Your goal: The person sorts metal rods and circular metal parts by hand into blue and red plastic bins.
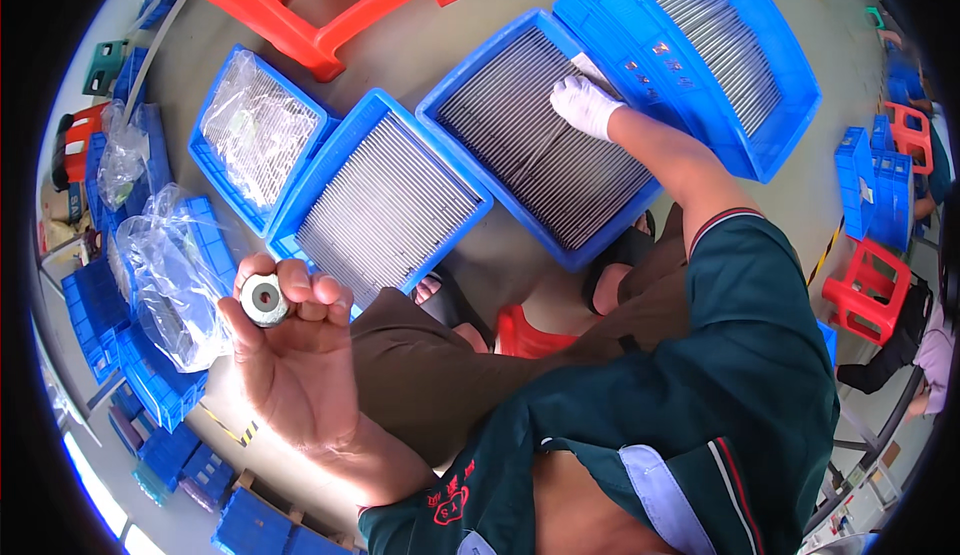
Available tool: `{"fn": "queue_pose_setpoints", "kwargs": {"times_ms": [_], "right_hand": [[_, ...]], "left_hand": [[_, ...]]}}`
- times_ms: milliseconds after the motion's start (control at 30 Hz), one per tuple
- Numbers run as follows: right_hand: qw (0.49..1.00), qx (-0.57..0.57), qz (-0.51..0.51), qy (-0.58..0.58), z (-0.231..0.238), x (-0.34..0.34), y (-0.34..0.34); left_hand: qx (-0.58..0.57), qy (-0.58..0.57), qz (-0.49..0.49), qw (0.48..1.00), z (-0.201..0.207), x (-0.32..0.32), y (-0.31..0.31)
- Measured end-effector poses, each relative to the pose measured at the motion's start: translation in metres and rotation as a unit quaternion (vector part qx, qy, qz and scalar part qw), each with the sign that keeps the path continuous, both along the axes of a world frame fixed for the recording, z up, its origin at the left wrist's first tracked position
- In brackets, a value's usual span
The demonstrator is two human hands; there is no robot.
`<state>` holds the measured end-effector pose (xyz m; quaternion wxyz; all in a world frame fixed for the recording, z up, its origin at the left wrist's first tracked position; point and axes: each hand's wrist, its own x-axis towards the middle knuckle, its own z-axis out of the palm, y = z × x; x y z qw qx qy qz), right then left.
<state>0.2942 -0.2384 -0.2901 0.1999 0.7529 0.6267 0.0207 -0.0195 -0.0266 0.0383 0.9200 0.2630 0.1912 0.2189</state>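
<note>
My bare left hand (305, 375) is raised at the lower left, its thumb and fingers pinching a short round metal piece (265, 301) with a dark hole in its middle. A white glove covers my right hand (585, 108), which rests over the thin metal rods (540, 160) in a blue crate (470, 165). Its fingers look curled in; what they hold, if anything, is hidden. Just beyond that hand, a pale flat piece (592, 67) lies at the crate's edge; its kind is unclear. The rods lie side by side in close rows.
Left of that crate, another blue crate (290, 235) holds similar rods. A further one (205, 140) has clear plastic over its contents. At the upper right, a rod-filled crate (790, 125) sits raised. Red stools (320, 40) stand around. Plastic bags (175, 285) cover stacked crates at left.
</note>
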Motion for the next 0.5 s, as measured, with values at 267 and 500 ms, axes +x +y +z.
{"fn": "queue_pose_setpoints", "kwargs": {"times_ms": [267, 500], "right_hand": [[0.991, -0.053, -0.032, 0.119, 0.009, 0.021, 0.026], [0.988, -0.127, -0.051, 0.066, 0.031, -0.006, 0.027]], "left_hand": [[0.018, 0.026, 0.006, 0.999, 0.0, 0.007, 0.0], [0.041, 0.023, 0.009, 0.999, 0.004, -0.002, 0.0]]}}
